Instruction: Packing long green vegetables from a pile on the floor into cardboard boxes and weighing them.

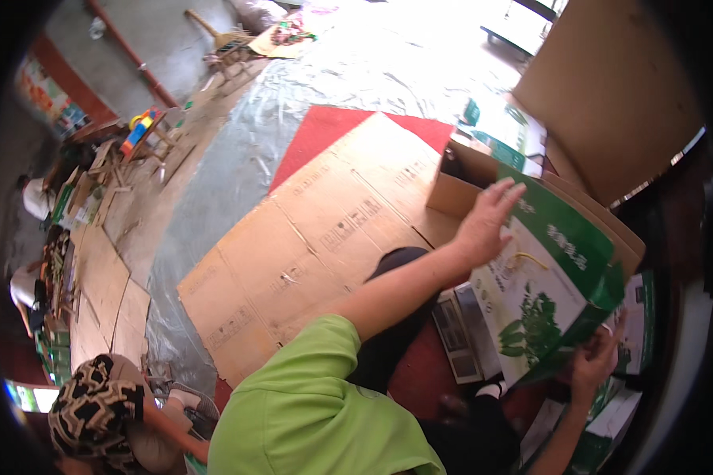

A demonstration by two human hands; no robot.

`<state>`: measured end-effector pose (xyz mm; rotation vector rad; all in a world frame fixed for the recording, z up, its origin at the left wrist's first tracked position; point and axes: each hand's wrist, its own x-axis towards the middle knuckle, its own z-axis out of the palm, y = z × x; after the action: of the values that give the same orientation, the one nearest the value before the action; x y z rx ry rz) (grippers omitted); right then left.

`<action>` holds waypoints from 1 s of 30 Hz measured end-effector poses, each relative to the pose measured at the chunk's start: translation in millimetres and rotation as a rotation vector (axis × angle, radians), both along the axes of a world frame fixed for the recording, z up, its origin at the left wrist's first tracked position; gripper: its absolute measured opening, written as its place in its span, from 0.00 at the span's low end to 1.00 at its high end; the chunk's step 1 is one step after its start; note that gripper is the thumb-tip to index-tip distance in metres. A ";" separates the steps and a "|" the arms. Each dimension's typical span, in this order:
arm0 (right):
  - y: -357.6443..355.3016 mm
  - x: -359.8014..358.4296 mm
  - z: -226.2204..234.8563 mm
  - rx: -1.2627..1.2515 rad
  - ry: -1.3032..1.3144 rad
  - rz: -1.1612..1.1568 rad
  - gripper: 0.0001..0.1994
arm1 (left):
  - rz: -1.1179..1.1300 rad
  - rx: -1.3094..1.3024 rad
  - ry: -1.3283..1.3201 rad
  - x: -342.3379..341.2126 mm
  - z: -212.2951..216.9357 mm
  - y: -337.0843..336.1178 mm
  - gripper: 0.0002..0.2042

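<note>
A green-and-white printed carton [543, 277] with pictures of leafy vegetables stands tilted in front of me on the right. My left hand [491, 218] lies against its upper left edge, fingers stretched out and resting on the cardboard. At the lower right corner, my right hand [598, 356] has its fingers bent round the carton's green edge; part of that grip is hidden. Just left of the carton is a metal scale [461, 332] with a display panel. Behind the carton, a brown open box [455, 178] shows its dark inside.
Flattened cardboard [317, 237] covers a red mat [293, 154] and clear plastic sheeting [198, 206]. A large upright cardboard sheet [618, 95] rises at the far right. More printed cartons [610, 419] are at lower right. A person in a patterned hat [95, 412] crouches at lower left.
</note>
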<state>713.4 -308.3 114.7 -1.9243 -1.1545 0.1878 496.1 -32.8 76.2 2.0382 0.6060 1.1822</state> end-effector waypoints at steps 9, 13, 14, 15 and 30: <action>-11.8 -35.6 -10.2 -0.068 -0.149 0.038 0.37 | -0.080 0.166 0.344 -10.7 -5.3 17.1 0.37; -38.1 -29.1 -8.6 -0.036 -0.478 0.162 0.32 | -0.098 0.314 0.329 -3.5 -0.5 5.6 0.21; -42.2 -27.2 -8.1 -0.046 -0.475 0.139 0.32 | -0.114 0.360 0.344 -5.6 1.9 -0.3 0.16; -46.0 -25.5 -6.4 -0.022 -0.545 0.212 0.33 | -0.137 0.360 0.342 -6.3 1.6 -4.3 0.16; -85.4 -15.6 -37.2 -0.155 -0.499 0.023 0.32 | -0.404 0.542 0.441 -1.3 3.7 -46.1 0.16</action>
<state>697.7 -393.7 77.5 -2.1642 -1.5213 -0.2107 494.8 -78.9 80.0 2.7492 0.0420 0.7001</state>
